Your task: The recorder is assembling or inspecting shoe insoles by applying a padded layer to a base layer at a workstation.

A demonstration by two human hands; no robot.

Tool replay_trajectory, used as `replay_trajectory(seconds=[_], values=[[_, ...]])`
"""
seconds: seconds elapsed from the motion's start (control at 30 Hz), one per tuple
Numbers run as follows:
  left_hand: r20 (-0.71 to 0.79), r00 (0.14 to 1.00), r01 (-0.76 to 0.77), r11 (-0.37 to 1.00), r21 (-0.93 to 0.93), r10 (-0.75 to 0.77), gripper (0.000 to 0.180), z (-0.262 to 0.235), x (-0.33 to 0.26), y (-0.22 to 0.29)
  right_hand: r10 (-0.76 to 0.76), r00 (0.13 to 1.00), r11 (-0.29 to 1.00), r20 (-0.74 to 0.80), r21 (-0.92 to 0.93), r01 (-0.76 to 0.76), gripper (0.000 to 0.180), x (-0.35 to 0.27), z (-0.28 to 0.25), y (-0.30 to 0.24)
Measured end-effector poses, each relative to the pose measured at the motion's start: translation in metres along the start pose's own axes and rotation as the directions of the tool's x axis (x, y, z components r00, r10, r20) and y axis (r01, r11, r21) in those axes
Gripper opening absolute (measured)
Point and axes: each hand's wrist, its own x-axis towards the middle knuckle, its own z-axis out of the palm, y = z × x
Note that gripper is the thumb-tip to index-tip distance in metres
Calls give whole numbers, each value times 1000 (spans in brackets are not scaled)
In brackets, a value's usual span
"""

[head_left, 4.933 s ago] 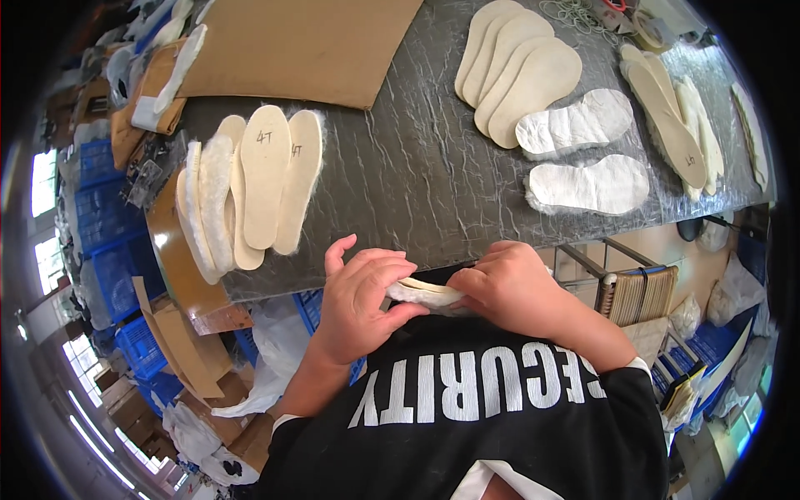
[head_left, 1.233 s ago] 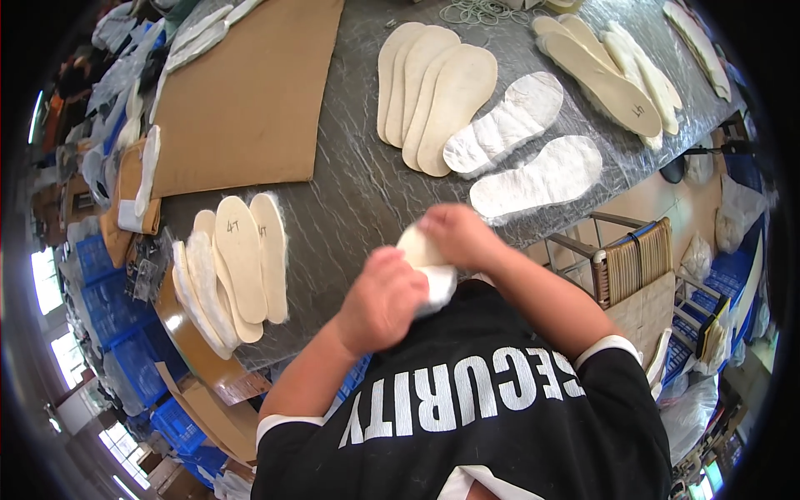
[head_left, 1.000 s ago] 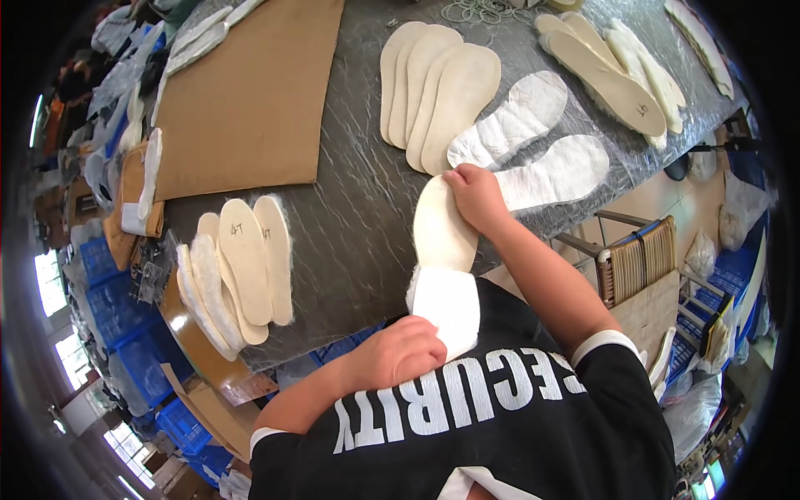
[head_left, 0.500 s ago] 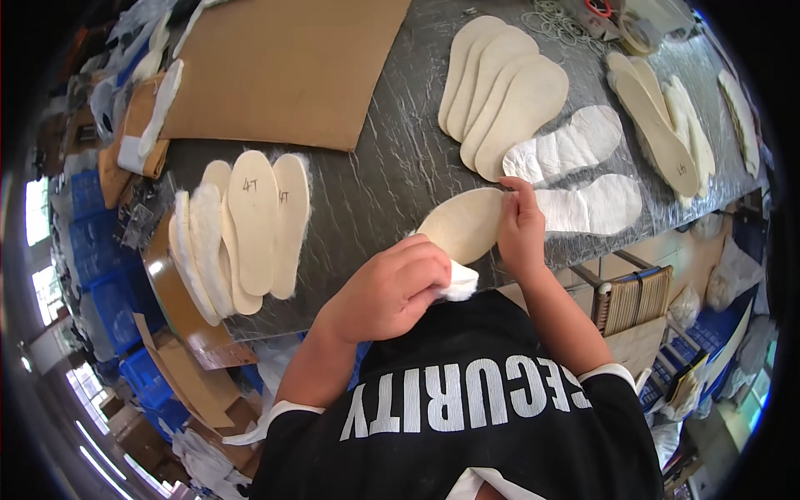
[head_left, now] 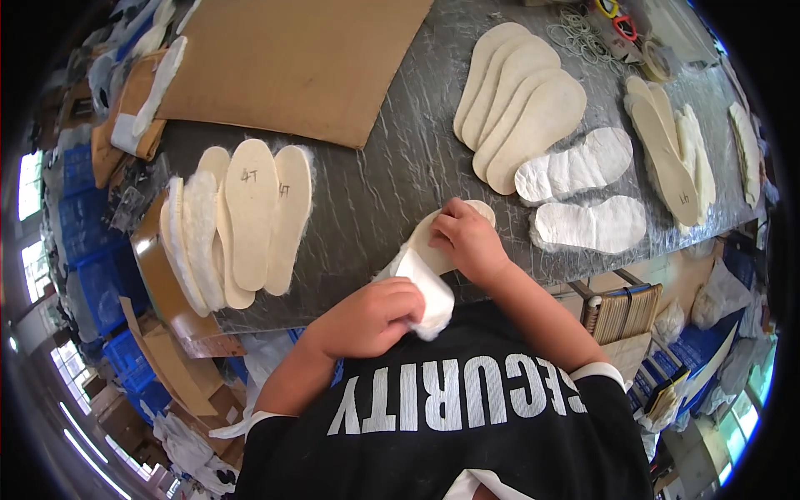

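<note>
At the table's near edge lies a beige insole with a fluffy edge. My left hand is closed on a white, smooth-faced flap with a fuzzy rim, folded back at the insole's near end. Whether the flap is a layer of the insole or a separate piece, I cannot tell. My right hand has its fingers bent together on the insole's upper face, covering its middle. Just right of this hand lie two crinkled white insole-shaped pieces, with a fan of plain beige insoles beyond them.
Fleece-backed insoles lie in a group at the left. A cardboard sheet covers the far left of the dark table. More insoles lie at the right, below rubber bands and scissors. A stool stands below the table's right side.
My right hand has moved left from the insole's far right end onto its middle. My left hand has drawn the white flap toward me, and more of it shows. The view has shifted slightly.
</note>
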Motion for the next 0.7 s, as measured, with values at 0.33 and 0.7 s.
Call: replay_trajectory(seconds=[0.33, 0.7], values=[[148, 986, 87, 996, -35, -81, 15, -26, -57, 35, 110, 994, 987, 15, -121, -108, 24, 3, 4, -8], [-58, 996, -61, 996, 62, 65, 16, -12, 13, 38, -45, 999, 994, 23, -96, 47, 19, -30, -11, -37]])
